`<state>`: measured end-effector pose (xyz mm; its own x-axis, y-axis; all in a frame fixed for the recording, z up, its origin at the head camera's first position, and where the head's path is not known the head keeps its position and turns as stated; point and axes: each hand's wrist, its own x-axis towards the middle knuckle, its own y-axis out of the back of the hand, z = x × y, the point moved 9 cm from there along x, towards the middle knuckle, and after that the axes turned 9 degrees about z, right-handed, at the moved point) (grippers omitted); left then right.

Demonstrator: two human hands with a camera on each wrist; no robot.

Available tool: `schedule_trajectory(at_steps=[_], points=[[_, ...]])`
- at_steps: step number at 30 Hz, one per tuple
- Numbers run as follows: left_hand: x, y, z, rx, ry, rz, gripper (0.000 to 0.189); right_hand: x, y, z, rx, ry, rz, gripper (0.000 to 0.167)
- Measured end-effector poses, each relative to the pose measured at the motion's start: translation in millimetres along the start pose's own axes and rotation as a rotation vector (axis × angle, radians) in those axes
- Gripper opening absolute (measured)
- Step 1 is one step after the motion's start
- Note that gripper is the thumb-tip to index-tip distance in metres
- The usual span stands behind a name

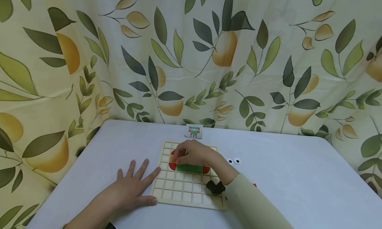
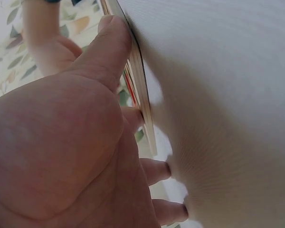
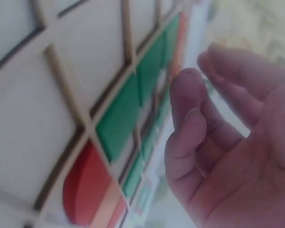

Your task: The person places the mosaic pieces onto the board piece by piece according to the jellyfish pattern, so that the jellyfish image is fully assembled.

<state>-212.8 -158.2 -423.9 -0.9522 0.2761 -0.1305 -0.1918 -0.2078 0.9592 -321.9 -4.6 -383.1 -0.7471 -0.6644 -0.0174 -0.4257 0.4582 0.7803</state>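
Observation:
A wooden grid board lies on the table, with green tiles and red curved pieces set in its squares. A light orange strip shows beside the red piece in the right wrist view. My left hand is spread flat at the board's left side, its thumb and index finger touching the edge. Over the upper left of the pattern, my right hand hovers with bent fingers, covering part of the tiles. Nothing shows between its fingers in the right wrist view.
Behind the board stands a small picture card with a red and green figure. Two round googly eyes lie right of the board. A bit of red peeks out beside the right sleeve. A leaf-patterned curtain backs the white table.

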Motion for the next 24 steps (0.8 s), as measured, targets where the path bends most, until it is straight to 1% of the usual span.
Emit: schedule_trajectory(at_steps=[2, 5, 9, 13, 17, 21, 24], points=[[-0.1, -0.7, 0.2, -0.012, 0.003, -0.003, 0.095, -9.4, 10.0, 3.4, 0.033, 0.003, 0.032, 0.007], [0.4, -1.6, 1.0, -0.019, 0.0, 0.002, 0.094, -25.6, 29.3, 12.5, 0.08, -0.014, 0.081, 0.01], [-1.0, -1.2, 0.8, -0.01, 0.004, 0.011, 0.094, -46.2, 52.8, 32.7, 0.121, -0.078, 0.14, 0.015], [-2.9, 0.4, -0.8, 0.002, 0.019, 0.014, 0.094, -62.6, 69.9, 56.6, 0.144, -0.144, 0.185, 0.02], [-2.9, 0.5, -1.9, 0.008, 0.019, 0.011, 0.094, -76.6, 83.0, 78.0, 0.115, -0.197, 0.204, 0.023], [-1.5, -1.1, -1.2, 0.01, 0.009, 0.006, 0.094, -88.1, 90.9, 96.6, 0.057, -0.252, 0.191, 0.023], [-0.1, -2.5, 0.0, 0.02, 0.006, 0.005, 0.095, -93.8, 92.8, 108.2, 0.019, -0.303, 0.18, 0.022]])
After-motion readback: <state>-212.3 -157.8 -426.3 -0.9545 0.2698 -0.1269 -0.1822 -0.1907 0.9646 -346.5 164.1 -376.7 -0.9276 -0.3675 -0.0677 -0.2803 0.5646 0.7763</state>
